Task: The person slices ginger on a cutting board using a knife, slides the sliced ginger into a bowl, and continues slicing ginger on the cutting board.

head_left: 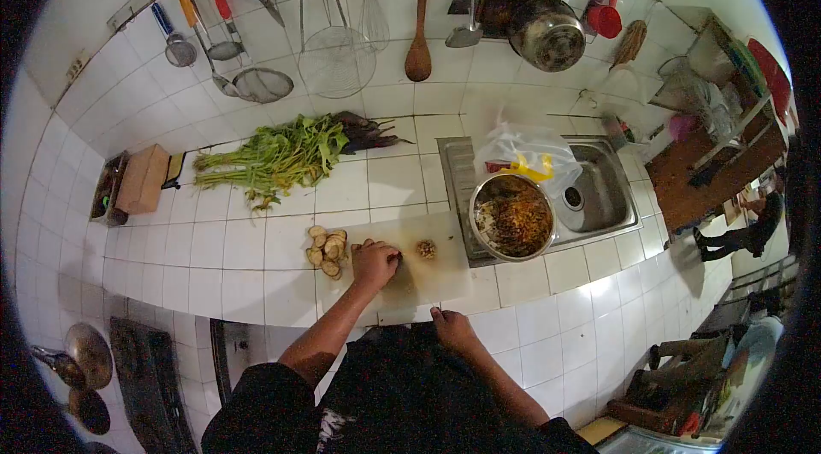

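My left hand point(375, 266) rests on a pale cutting board point(449, 283), its fingers curled down. Something small and dark shows at its fingertips, too hidden to name. To its left lies a pile of round, pale slices with brownish edges point(327, 250). A small heap of chopped brownish bits point(426, 249) sits on the board to its right. My right hand point(455, 330) is closed at the counter's front edge, by my dark clothing. What its fingers hold, if anything, cannot be made out.
Leafy greens point(274, 155) and dark, long vegetables point(372, 133) lie along the wall. A metal bowl of mixed food point(513, 219) stands by the sink point(603, 215), near a plastic bag point(534, 146). Utensils, including a wooden spoon point(418, 56), hang above. People are at far right.
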Demonstrator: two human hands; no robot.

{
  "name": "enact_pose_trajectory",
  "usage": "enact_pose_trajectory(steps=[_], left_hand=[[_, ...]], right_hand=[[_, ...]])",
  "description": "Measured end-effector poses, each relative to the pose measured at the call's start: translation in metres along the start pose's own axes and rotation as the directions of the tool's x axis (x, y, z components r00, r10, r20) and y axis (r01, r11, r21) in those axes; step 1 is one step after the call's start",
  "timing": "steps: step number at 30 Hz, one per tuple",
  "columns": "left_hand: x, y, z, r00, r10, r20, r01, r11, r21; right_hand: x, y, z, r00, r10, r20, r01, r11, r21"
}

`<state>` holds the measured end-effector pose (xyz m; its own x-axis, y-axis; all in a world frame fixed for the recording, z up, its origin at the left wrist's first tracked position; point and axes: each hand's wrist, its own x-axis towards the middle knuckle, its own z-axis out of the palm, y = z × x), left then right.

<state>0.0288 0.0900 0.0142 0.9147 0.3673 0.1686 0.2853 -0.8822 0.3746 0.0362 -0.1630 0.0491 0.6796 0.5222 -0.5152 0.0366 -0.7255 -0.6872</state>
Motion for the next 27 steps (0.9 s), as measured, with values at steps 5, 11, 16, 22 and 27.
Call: enact_pose_trajectory(steps=[5, 11, 16, 22, 27], left_hand=[[-0.002, -0.005, 0.007, 1.000, -0.019, -0.004, 0.019, 0.997, -0.080], [-0.001, 0.002, 0.002, 0.997, 0.019, -0.076, -0.022, 0.999, -0.041], [0.003, -0.005, 0.004, 0.997, -0.081, 0.012, 0.082, 0.995, -0.057], [-0.005, -0.004, 0.005, 0.995, -0.073, -0.065, 0.073, 0.997, -0.003], [0.000, -0.003, 0.004, 0.998, -0.061, -0.032, 0.059, 0.998, -0.038]], right_hand=[[0.004, -0.005, -0.007, 1.000, -0.003, 0.021, 0.004, 0.998, -0.057], [0.025, -0.009, -0.006, 0.996, -0.090, 0.002, 0.090, 0.995, -0.032], [0.016, -0.012, -0.014, 0.996, -0.088, -0.032, 0.080, 0.977, -0.198], [0.006, -0.006, -0.009, 1.000, -0.001, 0.010, 0.002, 0.990, -0.139], [0.005, -0.006, -0.005, 0.999, -0.031, -0.013, 0.030, 0.996, -0.080]])
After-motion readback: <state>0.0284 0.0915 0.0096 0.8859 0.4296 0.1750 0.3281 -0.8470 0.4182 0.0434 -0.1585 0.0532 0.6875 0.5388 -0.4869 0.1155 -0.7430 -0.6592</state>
